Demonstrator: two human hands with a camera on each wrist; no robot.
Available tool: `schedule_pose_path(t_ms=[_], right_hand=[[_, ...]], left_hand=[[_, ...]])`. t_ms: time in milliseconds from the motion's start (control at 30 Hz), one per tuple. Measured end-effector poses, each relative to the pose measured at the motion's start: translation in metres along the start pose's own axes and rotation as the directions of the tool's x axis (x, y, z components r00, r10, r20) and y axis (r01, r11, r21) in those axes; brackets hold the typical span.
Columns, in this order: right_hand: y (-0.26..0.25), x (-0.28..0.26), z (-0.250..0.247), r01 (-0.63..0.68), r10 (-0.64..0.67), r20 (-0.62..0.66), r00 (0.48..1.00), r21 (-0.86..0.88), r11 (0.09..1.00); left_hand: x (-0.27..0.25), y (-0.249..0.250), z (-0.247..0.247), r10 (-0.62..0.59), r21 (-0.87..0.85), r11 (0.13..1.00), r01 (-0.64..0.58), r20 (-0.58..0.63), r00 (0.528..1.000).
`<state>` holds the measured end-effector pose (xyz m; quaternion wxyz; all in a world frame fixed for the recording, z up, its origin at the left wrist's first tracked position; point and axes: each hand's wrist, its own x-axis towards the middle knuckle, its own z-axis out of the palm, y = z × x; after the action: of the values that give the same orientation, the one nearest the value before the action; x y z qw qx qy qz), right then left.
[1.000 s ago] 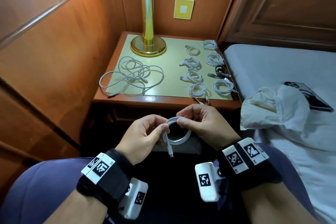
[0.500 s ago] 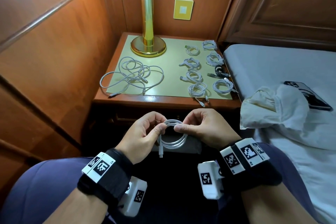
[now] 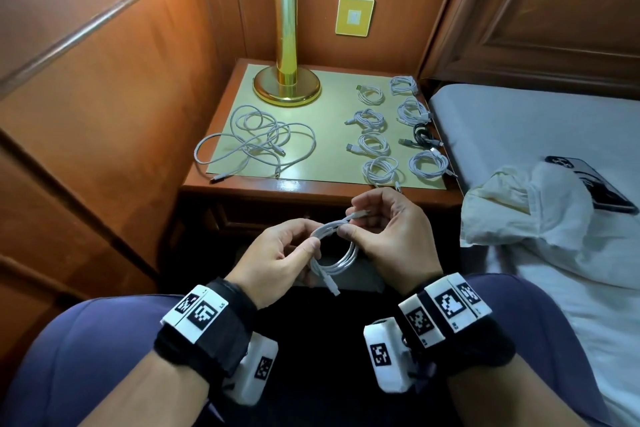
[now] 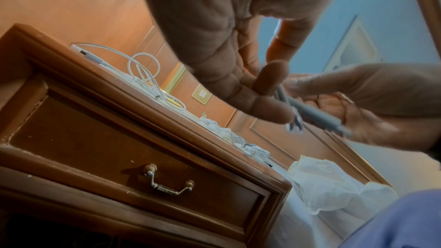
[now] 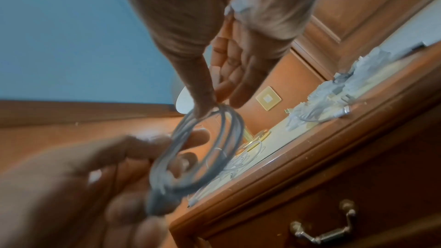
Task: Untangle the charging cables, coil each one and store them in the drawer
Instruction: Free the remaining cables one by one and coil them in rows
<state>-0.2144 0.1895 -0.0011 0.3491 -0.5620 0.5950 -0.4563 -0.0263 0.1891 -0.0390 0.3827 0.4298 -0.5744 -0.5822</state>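
Note:
Over my lap both hands hold a white cable coil [image 3: 341,258], a few loops wide. My left hand [image 3: 311,241] pinches its left side, and one plug end hangs below. My right hand [image 3: 348,224] pinches the top of the loops and holds the other plug end above them. The right wrist view shows the coil [image 5: 207,148] between my right hand [image 5: 214,101] and the blurred left hand. A loose tangle of white cables [image 3: 256,139] lies on the nightstand's left. Several coiled cables [image 3: 375,144] lie in two columns on its right. The drawer [image 4: 119,148] is closed.
A brass lamp [image 3: 285,80] stands at the back of the nightstand [image 3: 311,189]. The drawer's brass handle [image 4: 169,186] hangs at its centre. The bed on the right holds a crumpled white cloth [image 3: 526,204] and a phone [image 3: 595,187]. A wood panel wall closes the left side.
The right hand has shifted up along the coil and now holds a plug end above it. The coil has tilted, and its hanging plug has swung to the right.

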Motion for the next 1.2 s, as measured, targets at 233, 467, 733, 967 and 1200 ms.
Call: schedule_pose_path(t_ms=[233,467,733,967,1200], right_hand=[[-0.001,-0.005,0.013,0.133,-0.147,-0.102,0.984,-0.131,0.982],[0.000,0.003,0.009,0.029,-0.030,0.189,0.982,0.004,1.000],[0.004,0.003,0.002,-0.124,0.096,0.308,0.947,0.071,0.990],[0.009,0.004,0.008,-0.112,0.127,0.168,0.978,-0.097,0.989],[0.008,0.005,0.016,-0.028,0.060,0.085,0.995,-0.332,0.943]], left_hand=[[0.001,0.001,0.002,-0.012,-0.050,0.999,0.008,-0.082,0.997],[0.004,-0.003,-0.009,0.028,-0.021,0.999,-0.035,-0.273,0.962],[0.003,-0.009,-0.008,0.165,0.178,0.975,-0.132,-0.187,0.968],[0.006,-0.006,0.007,0.280,0.175,0.952,-0.253,-0.155,0.947],[0.011,-0.002,0.003,0.362,0.259,0.911,-0.322,-0.125,0.924]])
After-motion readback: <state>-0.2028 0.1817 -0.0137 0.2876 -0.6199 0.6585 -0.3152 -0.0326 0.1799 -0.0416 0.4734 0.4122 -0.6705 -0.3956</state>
